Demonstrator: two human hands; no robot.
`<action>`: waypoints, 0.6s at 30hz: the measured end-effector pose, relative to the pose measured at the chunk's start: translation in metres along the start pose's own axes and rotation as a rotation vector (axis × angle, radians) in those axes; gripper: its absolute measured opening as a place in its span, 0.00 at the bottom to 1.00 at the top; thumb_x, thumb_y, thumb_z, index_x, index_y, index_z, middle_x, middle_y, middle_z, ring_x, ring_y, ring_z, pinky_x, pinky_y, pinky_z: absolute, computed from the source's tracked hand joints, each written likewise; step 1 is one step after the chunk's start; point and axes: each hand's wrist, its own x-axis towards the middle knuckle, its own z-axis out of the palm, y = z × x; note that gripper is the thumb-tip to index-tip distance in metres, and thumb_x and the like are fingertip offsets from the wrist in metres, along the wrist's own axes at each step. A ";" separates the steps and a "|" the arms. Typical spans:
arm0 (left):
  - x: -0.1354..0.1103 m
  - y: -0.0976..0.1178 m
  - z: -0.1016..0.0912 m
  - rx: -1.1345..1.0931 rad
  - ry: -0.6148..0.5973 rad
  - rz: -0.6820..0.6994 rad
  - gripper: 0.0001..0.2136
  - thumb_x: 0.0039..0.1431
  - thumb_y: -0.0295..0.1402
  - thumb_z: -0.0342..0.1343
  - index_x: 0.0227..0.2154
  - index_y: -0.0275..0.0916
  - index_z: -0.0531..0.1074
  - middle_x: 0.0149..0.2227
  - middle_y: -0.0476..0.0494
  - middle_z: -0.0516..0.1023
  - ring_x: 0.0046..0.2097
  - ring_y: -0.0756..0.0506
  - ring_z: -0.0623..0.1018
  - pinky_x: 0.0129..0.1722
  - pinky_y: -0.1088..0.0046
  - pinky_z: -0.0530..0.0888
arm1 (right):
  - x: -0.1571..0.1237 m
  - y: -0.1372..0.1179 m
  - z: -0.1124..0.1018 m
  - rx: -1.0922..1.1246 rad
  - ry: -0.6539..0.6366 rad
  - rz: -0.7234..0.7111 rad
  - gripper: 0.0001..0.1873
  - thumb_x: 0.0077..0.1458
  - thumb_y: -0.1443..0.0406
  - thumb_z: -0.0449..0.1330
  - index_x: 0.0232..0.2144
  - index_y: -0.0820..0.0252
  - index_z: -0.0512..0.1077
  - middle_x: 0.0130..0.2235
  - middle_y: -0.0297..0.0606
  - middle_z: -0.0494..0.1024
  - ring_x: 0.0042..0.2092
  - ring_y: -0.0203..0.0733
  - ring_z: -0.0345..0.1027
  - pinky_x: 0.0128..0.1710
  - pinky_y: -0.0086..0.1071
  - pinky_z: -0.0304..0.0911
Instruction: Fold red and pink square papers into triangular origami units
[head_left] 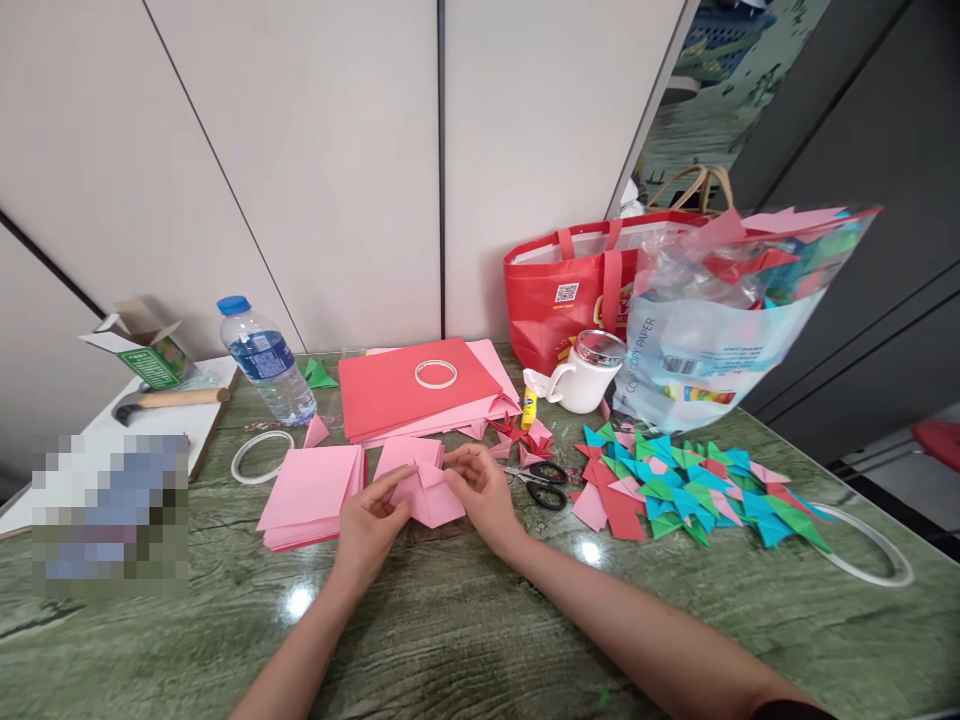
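A partly folded piece of pink paper [431,500] is held between both my hands near the middle of the table. My left hand [373,520] pinches its left edge between thumb and fingers. On the opposite edge, my right hand [484,497] grips the paper the same way. Creases and a raised flap show on its face. Just behind it lies more pink paper [394,452], partly hidden. A stack of pink paper squares [311,490] rests left of my left hand. Black-handled scissors [546,484] lie just right of my right hand.
Behind are red sheets [397,385] with a tape roll [436,375], a water bottle [266,365] and a white mug [589,375]. Folded coloured paper pieces [682,480] are heaped at right, before a plastic bag [720,340] and red tote [555,300]. A hammer [172,398] lies left.
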 end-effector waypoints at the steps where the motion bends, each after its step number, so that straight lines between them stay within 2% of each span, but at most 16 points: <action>1: 0.000 0.000 0.000 0.031 -0.002 0.035 0.16 0.41 0.30 0.61 0.38 0.37 0.77 0.45 0.40 0.78 0.51 0.39 0.72 0.52 0.63 0.67 | -0.001 0.001 0.000 -0.027 -0.039 -0.012 0.08 0.46 0.68 0.59 0.32 0.58 0.65 0.34 0.35 0.73 0.35 0.37 0.68 0.34 0.29 0.64; 4: -0.002 0.003 0.002 0.092 0.028 0.079 0.18 0.43 0.31 0.61 0.41 0.40 0.76 0.48 0.41 0.76 0.52 0.40 0.72 0.50 0.65 0.69 | -0.002 0.003 0.001 -0.068 -0.098 -0.015 0.06 0.45 0.70 0.57 0.31 0.58 0.67 0.31 0.33 0.71 0.32 0.35 0.67 0.33 0.29 0.63; 7: -0.004 0.005 0.005 0.050 0.082 0.085 0.25 0.46 0.35 0.60 0.50 0.42 0.69 0.53 0.40 0.72 0.54 0.40 0.69 0.50 0.66 0.68 | -0.001 0.005 0.001 -0.082 -0.068 -0.040 0.05 0.46 0.70 0.57 0.30 0.58 0.68 0.30 0.32 0.72 0.32 0.36 0.66 0.33 0.29 0.62; 10: -0.006 0.004 0.006 0.029 0.049 0.080 0.26 0.50 0.37 0.58 0.54 0.42 0.64 0.55 0.39 0.68 0.57 0.41 0.67 0.54 0.65 0.65 | 0.000 0.006 -0.001 -0.132 -0.022 -0.091 0.05 0.48 0.69 0.56 0.29 0.59 0.71 0.31 0.34 0.73 0.34 0.38 0.67 0.34 0.30 0.62; 14: -0.006 0.000 0.005 0.074 -0.004 0.014 0.22 0.49 0.38 0.58 0.48 0.39 0.72 0.51 0.40 0.73 0.52 0.40 0.71 0.52 0.64 0.67 | 0.000 0.004 -0.002 -0.216 -0.023 -0.134 0.08 0.50 0.69 0.54 0.29 0.58 0.74 0.33 0.36 0.73 0.37 0.39 0.67 0.36 0.31 0.62; 18: -0.002 -0.005 0.001 0.067 0.065 -0.022 0.18 0.46 0.39 0.59 0.40 0.36 0.76 0.44 0.39 0.79 0.46 0.39 0.76 0.46 0.64 0.71 | -0.003 0.003 0.000 -0.218 -0.112 -0.130 0.12 0.51 0.71 0.53 0.30 0.57 0.76 0.35 0.38 0.72 0.39 0.39 0.67 0.35 0.30 0.64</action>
